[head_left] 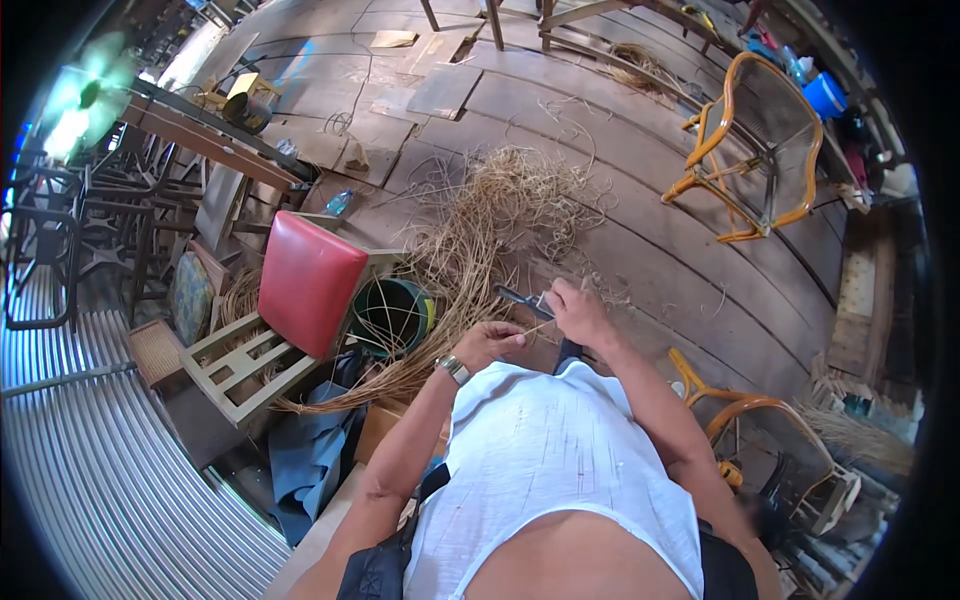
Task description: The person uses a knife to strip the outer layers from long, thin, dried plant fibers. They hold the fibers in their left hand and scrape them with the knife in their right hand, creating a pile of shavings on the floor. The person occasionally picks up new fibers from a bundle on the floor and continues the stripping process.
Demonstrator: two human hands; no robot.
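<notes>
In front of my lap, my left hand (pixel 487 345), with a watch on its wrist, pinches a thin tan rattan strand (pixel 541 327). The strand stretches toward my right hand (pixel 582 314). My right hand is closed around a dark hand tool with a metal part (pixel 522 299); its exact kind is too small to make out. A long bundle of loose strands (pixel 455 270) runs just beyond and to the left of my left hand. Beside it stands a dark green bucket (pixel 392 315) with strands across its mouth.
A chair with a red padded seat (pixel 312 280) stands at the left, near a corrugated metal sheet (pixel 120 470). Rattan-framed chairs are at the far right (pixel 765 150) and near right (pixel 745 410). A tangled strand heap (pixel 530 190) lies on the plank floor (pixel 690 290).
</notes>
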